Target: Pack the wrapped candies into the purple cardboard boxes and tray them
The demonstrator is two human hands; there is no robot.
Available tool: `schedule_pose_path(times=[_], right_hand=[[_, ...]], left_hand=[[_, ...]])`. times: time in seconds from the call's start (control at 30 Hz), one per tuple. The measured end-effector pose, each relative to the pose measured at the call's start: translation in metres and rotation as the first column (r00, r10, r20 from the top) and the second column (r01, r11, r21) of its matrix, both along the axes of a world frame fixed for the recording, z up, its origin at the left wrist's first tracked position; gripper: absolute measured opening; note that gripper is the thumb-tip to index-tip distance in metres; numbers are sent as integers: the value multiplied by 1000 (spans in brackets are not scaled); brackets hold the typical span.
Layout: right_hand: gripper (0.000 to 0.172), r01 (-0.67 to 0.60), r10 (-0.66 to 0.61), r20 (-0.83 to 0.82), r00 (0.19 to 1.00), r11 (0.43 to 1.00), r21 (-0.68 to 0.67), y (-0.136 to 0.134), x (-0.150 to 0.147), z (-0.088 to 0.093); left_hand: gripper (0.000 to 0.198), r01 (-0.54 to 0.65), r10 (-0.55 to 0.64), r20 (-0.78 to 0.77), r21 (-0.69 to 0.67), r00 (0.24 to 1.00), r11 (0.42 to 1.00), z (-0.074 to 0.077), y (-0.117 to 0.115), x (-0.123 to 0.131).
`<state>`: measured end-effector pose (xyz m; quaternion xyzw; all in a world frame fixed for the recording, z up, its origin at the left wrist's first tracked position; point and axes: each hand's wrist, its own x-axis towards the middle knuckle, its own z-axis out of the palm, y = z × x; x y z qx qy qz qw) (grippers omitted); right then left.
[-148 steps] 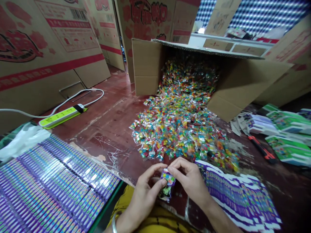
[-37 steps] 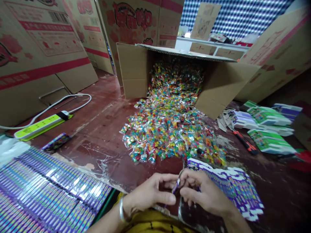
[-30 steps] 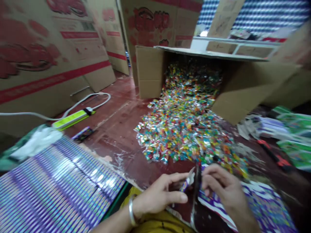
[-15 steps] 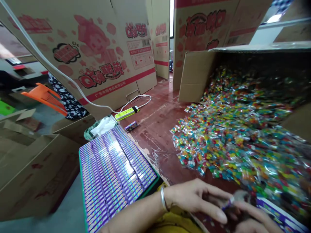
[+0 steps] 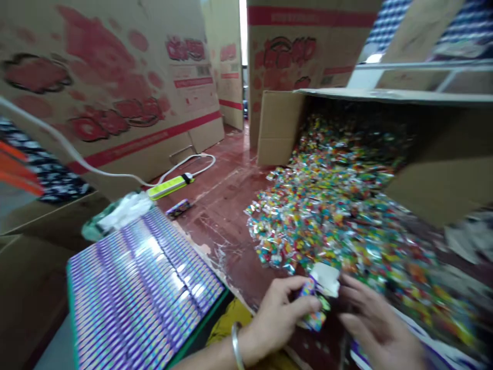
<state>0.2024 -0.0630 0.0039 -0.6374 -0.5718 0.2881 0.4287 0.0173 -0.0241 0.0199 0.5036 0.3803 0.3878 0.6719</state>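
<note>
My left hand, with a silver bangle at the wrist, pinches a small colourful carton whose white flap stands open. Something bright green shows at the carton's opening. My right hand is just right of the carton, blurred, its fingers curled near the flap; whether it holds anything cannot be made out. Beyond both hands lies a large heap of small clear packets of coloured candies, spilling from a tipped cardboard box. Under my right hand, white and purple printed card shows partly.
A green-edged tray of purple packs sits at the left. Behind it are a bag with white material, a yellow-green power strip with a white cable, and a small dark pack. Tall printed cartons stand behind.
The view has swung right. My left hand now grips an open-flapped carton that was not distinguishable before. My hands, close together earlier, are now on either side of it.
</note>
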Motion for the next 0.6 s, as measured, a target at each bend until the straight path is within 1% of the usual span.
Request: schedule_pose_path(times=[0.03, 0.1, 0.13, 0.2, 0.23, 0.27, 0.33, 0.37, 0.43, 0.5, 0.6], right_hand=[[42, -4, 5, -67, 998, 1000, 12, 1, -6, -2], [31, 4, -3, -86, 996, 1000, 4, 3, -19, -8], [31, 53, -52, -84, 995, 998, 17, 4, -24, -10], [37, 106, -103, -99, 990, 994, 22, 7, -33, -16], [37, 129, -126, -123, 984, 991, 20, 8, -35, -19], [33, 148, -143, -160, 977, 989, 17, 9, -37, -21], [29, 192, -179, -234, 956, 981, 35, 11, -37, -27], [32, 216, -194, -257, 947, 974, 61, 12, -37, -29], [37, 240, -202, -254, 946, 962, 132, 13, -36, -35], [33, 216, -176, -211, 962, 959, 185, 13, -35, -38], [23, 133, -102, -157, 982, 970, 204, 13, -31, -36]], left_hand=[[20, -65, 65, 8, 15, 998, 998, -3, -1, 3], [17, -156, 156, 13, 14, 988, 988, -12, 0, 10], [18, -185, 185, 15, -12, 983, 983, -17, 0, 12], [18, -245, 249, 36, -86, 968, 966, -27, 1, 17], [21, -281, 288, 55, -104, 956, 954, -31, 2, 18], [28, -323, 331, 77, -103, 941, 941, -35, 2, 19], [47, -367, 375, 108, -84, 921, 926, -39, 1, 19], [53, -355, 362, 105, -73, 926, 932, -41, 1, 18], [55, -294, 296, 72, -44, 952, 955, -40, 0, 15], [51, -191, 192, 34, -19, 981, 981, -38, 1, 9], [42, -20, 20, 28, -8, 999, 1000, -31, 6, 1]])
